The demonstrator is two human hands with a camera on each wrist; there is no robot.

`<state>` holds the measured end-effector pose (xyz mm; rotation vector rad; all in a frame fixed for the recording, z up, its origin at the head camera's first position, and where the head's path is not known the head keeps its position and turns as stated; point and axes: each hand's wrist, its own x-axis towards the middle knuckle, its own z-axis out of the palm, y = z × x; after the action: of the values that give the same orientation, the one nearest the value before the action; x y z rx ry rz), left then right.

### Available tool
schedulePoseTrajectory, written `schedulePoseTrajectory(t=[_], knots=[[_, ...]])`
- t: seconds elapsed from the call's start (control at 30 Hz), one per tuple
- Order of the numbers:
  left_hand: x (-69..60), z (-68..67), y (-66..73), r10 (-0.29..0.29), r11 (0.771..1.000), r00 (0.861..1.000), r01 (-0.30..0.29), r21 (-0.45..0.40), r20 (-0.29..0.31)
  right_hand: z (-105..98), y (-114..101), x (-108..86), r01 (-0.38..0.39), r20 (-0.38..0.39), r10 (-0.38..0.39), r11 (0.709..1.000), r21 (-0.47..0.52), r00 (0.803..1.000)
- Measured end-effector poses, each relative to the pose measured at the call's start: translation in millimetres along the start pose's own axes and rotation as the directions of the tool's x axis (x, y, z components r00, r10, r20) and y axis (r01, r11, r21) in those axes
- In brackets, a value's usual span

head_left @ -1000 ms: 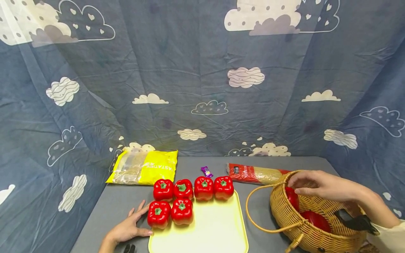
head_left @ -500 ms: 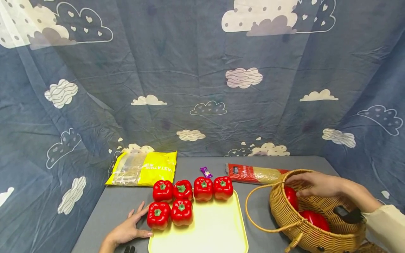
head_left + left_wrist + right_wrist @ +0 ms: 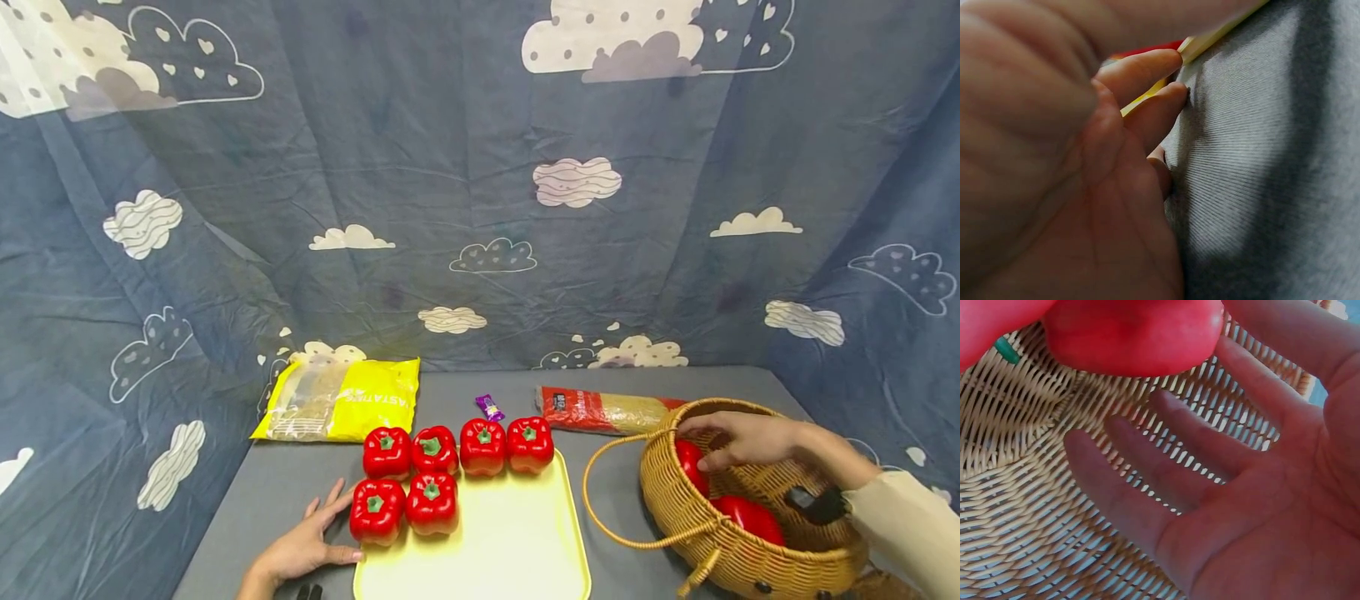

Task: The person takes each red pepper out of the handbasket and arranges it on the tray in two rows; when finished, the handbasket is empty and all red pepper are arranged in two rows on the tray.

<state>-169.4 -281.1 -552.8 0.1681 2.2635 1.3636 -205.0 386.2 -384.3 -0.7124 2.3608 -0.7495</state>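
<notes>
In the head view my left hand (image 3: 307, 542) rests with spread fingers at the left edge of the pale yellow tray (image 3: 517, 546). Its thumb and index finger reach the tray's rim, beside a red bell pepper (image 3: 377, 512). On the right, my right hand (image 3: 750, 439) is inside the wicker basket (image 3: 817, 567), over a red bell pepper (image 3: 690, 467). The right wrist view shows loosely extended fingers (image 3: 1129, 500) and a red pepper (image 3: 1135, 337) by the index fingertip; whether they touch is unclear. Another pepper (image 3: 750, 518) lies lower in the basket.
More red peppers (image 3: 483, 447) stand on and along the tray's back and left. Behind lie a yellow pasta bag (image 3: 375, 400), a small purple wrapped candy (image 3: 491, 407) and a red noodle pack (image 3: 600, 412). The basket's handle (image 3: 588, 483) leans toward the tray.
My right hand stays in the basket over the pepper; its wrist and sleeve have shifted slightly left. The left hand and the tray's peppers have stayed put.
</notes>
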Motion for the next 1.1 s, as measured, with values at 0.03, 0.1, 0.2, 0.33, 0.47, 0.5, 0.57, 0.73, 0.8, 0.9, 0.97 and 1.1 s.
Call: schedulePoseTrajectory(t=[0.03,0.1,0.2,0.33,0.47,0.5,0.57,0.73,0.8,0.9,0.97,1.1], knots=[[-0.1,0.3,-0.1,-0.001,1.000,1.000,0.001,0.001,0.001,0,3,0.6,0.004,0.001,-0.004,1.000,0.018,1.000],[-0.9,0.7,-0.1,-0.011,1.000,1.000,0.011,0.004,0.000,2,8,1.5,0.015,0.013,-0.017,0.996,0.084,1.000],[-1.7,1.0,-0.7,-0.023,1.000,1.000,0.023,0.004,0.003,3,15,2.6,0.037,0.023,-0.041,0.987,0.157,0.999],[-3.4,0.1,0.3,-0.003,1.000,1.000,0.003,0.001,0.005,6,16,4.0,0.036,-0.003,-0.036,0.986,0.161,0.999],[-3.5,-0.7,3.0,0.002,1.000,1.000,-0.002,0.000,0.002,9,13,6.9,0.025,-0.031,-0.021,0.989,0.147,0.999],[-3.2,-0.7,3.3,-0.009,1.000,1.000,0.009,-0.005,0.006,9,12,7.7,0.029,-0.033,-0.025,0.989,0.143,0.999],[-2.7,-0.1,4.7,-0.020,1.000,1.000,0.020,-0.002,0.003,11,11,9.3,0.040,-0.025,-0.036,0.987,0.155,0.999],[-1.3,1.3,5.6,-0.021,1.000,1.000,0.021,-0.003,0.000,12,7,10.5,-0.030,-0.015,0.033,0.984,0.174,0.999],[-1.2,1.3,5.3,-0.014,1.000,1.000,0.014,-0.007,0.002,11,5,9.1,-0.094,-0.009,0.098,0.976,0.199,0.995],[-2.1,0.5,4.8,-0.005,1.000,1.000,0.005,-0.011,0.008,10,3,5.5,-0.149,0.003,0.152,0.965,0.214,0.988],[-2.9,0.2,3.5,0.008,1.000,1.000,-0.008,-0.001,0.004,9,3,2.7,-0.154,0.020,0.154,0.958,0.241,0.988],[-1.9,1.1,-0.8,0.018,1.000,1.000,-0.018,0.007,0.002,9,5,-1.5,-0.102,0.061,0.088,0.948,0.302,0.994]])
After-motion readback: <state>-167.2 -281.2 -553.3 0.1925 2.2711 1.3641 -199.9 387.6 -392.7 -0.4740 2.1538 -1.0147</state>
